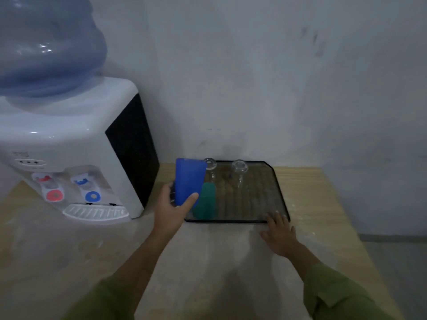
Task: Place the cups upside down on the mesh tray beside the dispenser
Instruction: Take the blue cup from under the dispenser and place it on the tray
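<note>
My left hand (175,207) grips a blue plastic cup (188,181) near its narrow end, with the wide mouth pointing up, above the left edge of the black mesh tray (280,192). A green cup (205,200) stands upside down on the tray's front left part, just right of the blue cup. At the back of the tray stand two clear glasses (240,173), both upside down, the left glass (210,167) partly hidden by the blue cup. Fingers spread, my right hand (279,234) rests flat on the table with its fingertips touching the tray's front right corner.
A white water dispenser (76,148) with a blue bottle (46,47) on top stands left of the tray, with red and blue taps and a drip grille. The wooden table (312,204) ends on the right near a grey wall behind.
</note>
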Motion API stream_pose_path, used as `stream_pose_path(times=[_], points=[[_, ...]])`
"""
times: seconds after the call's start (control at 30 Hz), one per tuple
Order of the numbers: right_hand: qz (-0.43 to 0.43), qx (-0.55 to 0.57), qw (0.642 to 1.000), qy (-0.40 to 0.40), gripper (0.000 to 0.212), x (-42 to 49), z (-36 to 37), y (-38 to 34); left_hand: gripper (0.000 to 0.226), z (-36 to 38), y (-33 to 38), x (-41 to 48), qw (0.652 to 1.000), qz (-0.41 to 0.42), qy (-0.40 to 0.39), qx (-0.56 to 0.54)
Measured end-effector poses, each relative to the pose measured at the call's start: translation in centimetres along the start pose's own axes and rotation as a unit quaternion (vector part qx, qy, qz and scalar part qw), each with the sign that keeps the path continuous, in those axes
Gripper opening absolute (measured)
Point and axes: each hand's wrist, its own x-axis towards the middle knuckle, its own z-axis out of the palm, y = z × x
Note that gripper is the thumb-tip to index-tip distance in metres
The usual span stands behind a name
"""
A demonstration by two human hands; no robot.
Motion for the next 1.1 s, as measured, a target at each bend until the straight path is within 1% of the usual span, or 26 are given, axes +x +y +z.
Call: stream_pose_path(times=[0.1, 0.2, 0.27, 0.37, 0.43, 0.5, 0.6, 0.7, 0.77, 0.93, 1.03, 1.1], points=[[-0.002, 0.012, 1.000, 0.010, 0.060, 0.9, -0.1, 1.3, 0.050, 2.7, 1.9, 1.6, 0.998, 0.030, -0.032, 0.053], [-0.003, 0.043, 0.999, 0.021, 0.062, 1.8, -0.3, 2.4, 0.057, 5.6, 3.3, 3.0, 0.984, 0.064, -0.064, 0.155], [-0.001, 0.062, 0.998, 0.010, 0.064, 2.6, -0.4, 3.2, 0.057, 7.5, 4.0, 3.7, 0.970, 0.090, -0.097, 0.206], [-0.003, 0.089, 0.996, 0.023, 0.065, 3.5, -0.3, 3.6, 0.054, 9.8, 4.4, 4.7, 0.944, 0.109, -0.156, 0.269], [-0.009, 0.096, 0.995, 0.033, 0.067, 4.1, -0.3, 3.7, 0.056, 11.1, 4.0, 5.7, 0.920, 0.111, -0.183, 0.329], [-0.015, 0.091, 0.995, 0.025, 0.071, 4.6, -0.2, 3.8, 0.057, 12.1, 3.6, 6.5, 0.900, 0.094, -0.208, 0.371], [-0.015, 0.087, 0.996, 0.015, 0.091, 5.1, 0.2, 4.1, 0.056, 13.1, 3.7, 7.0, 0.879, 0.089, -0.230, 0.409], [-0.018, 0.090, 0.996, 0.020, 0.074, 5.4, 0.5, 4.3, 0.056, 14.0, 3.3, 7.4, 0.858, 0.083, -0.249, 0.442], [-0.019, 0.106, 0.994, 0.023, 0.073, 5.3, 0.4, 4.2, 0.055, 14.6, 3.1, 7.5, 0.841, 0.079, -0.265, 0.464], [-0.017, 0.093, 0.995, 0.017, 0.073, 5.3, 0.6, 4.2, 0.055, 15.8, 2.5, 7.4, 0.803, 0.068, -0.306, 0.508], [-0.018, 0.088, 0.996, 0.020, 0.073, 5.3, 0.6, 4.2, 0.064, 16.2, 2.1, 7.0, 0.794, 0.060, -0.316, 0.515], [-0.019, 0.094, 0.995, 0.023, 0.073, 5.2, 0.6, 4.0, 0.070, 16.3, 1.9, 6.8, 0.798, 0.061, -0.313, 0.512]])
